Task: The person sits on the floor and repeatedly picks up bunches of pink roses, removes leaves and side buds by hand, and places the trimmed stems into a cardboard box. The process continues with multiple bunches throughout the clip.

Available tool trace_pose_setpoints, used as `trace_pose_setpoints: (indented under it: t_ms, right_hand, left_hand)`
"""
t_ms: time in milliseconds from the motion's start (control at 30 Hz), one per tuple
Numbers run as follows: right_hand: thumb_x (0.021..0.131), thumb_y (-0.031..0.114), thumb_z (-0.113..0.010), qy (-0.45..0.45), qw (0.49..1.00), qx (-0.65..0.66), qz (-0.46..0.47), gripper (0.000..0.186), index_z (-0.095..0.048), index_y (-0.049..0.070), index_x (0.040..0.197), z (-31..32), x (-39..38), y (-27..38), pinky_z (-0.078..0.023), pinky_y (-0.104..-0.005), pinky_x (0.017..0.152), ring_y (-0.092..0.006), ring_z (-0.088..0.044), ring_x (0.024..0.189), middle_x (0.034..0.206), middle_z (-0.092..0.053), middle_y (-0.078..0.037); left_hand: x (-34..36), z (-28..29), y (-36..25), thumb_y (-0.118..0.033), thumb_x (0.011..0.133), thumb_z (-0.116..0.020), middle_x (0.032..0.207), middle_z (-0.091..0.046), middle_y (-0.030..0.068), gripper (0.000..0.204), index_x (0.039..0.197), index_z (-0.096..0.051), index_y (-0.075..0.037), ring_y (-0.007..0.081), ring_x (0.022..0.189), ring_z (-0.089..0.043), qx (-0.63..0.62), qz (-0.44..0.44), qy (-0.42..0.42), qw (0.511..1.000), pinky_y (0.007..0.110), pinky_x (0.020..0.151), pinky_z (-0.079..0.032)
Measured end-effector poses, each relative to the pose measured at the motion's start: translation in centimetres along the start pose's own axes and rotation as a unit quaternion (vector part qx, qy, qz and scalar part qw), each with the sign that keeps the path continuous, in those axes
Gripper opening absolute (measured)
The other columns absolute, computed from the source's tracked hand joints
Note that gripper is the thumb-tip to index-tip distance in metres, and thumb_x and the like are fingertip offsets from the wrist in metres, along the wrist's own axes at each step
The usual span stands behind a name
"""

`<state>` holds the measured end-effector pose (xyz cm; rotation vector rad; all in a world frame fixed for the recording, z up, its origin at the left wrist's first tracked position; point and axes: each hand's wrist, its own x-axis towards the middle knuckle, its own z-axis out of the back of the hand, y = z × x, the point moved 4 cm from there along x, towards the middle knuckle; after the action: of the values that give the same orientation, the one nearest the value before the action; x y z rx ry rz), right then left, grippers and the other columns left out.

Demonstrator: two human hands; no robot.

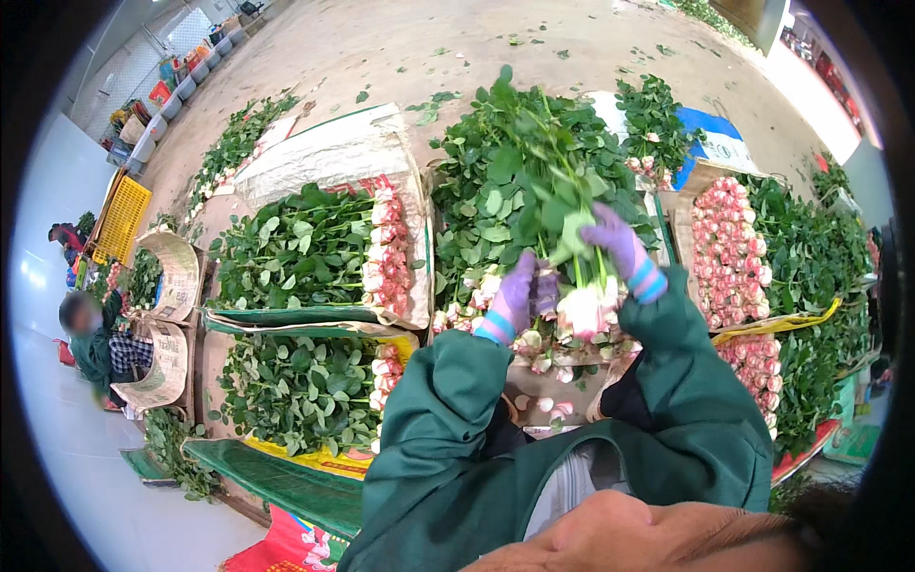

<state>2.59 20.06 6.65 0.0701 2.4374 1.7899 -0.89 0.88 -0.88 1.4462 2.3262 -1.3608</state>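
In front of me, several pale pink-and-white roses [586, 313] hang blooms toward me, their leafy stems [548, 157] reaching away over the pile and partly smeared by motion. My right hand [620, 243], in a purple glove with a striped cuff, is closed at the right side of these stems, among the leaves. Left of the blooms, my left hand [519, 294], gloved alike, has its fingers curled; leaves and flowers partly hide what is in them. Beneath both hands lies a large heap of leafy roses [467, 224], with more blooms along its near edge.
Rose stacks lie in lined bays at the left [295, 253], near left [300, 391] and right [729, 253]. Green-edged dividers [305, 317] separate the left bays. Loose petals [553, 408] lie just before me. A co-worker [91, 334] sits far left. Leaves dot the concrete floor [381, 48].
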Motion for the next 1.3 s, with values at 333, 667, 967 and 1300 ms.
trace_pose_setpoints:
  t_ms: [333,667,967,1300]
  right_hand:
    - [0.083,0.045,-0.07,-0.072,0.878,-0.451,-0.142,0.06,-0.062,-0.005,0.115,7.5,-5.7,-10.6,-0.05,-0.0352,0.089,-0.0294,-0.066,0.095,0.104,-0.069,-0.018]
    - [0.095,0.028,-0.063,-0.239,0.967,-0.078,0.044,0.039,-0.061,-0.004,0.118,2.5,-12.7,-10.8,-0.047,-0.0249,0.084,-0.0105,-0.06,0.092,0.1,-0.067,-0.005]
    - [0.09,0.033,-0.064,-0.32,0.881,-0.338,0.082,0.033,-0.063,0.001,0.098,4.0,-9.3,-1.6,-0.046,-0.0342,0.066,-0.0164,-0.055,0.069,0.073,-0.059,-0.009]
    - [0.095,0.02,-0.064,-0.218,0.969,-0.112,0.008,0.055,-0.044,-0.008,0.137,0.0,-15.7,-18.9,-0.048,-0.0249,0.077,-0.0118,-0.058,0.084,0.095,-0.063,-0.006]
  left_hand:
    - [1.2,2.4,10.0,-0.011,0.095,-0.054,0.109,-0.068,0.0153,0.026,0.119,-0.056,0.0,0.028,0.093,-0.068,0.082,0.162,0.094,0.979,0.04,0.081,-0.06]
    - [-0.4,2.1,7.8,0.0,0.094,-0.057,0.092,-0.069,0.0082,0.025,0.12,-0.056,0.001,0.0171,0.078,-0.065,0.213,-0.066,0.072,0.972,0.03,0.064,-0.056]
    - [-2.2,0.5,4.4,0.0,0.096,-0.055,0.103,-0.066,0.0118,0.033,0.128,-0.046,0.0,0.0221,0.087,-0.067,0.184,-0.013,0.169,0.968,0.036,0.074,-0.059]
    - [-2.1,0.3,-0.6,-0.006,0.098,-0.052,0.103,-0.066,0.0168,0.017,0.113,-0.047,0.001,0.0258,0.081,-0.067,0.101,-0.115,0.06,0.986,0.037,0.069,-0.059]
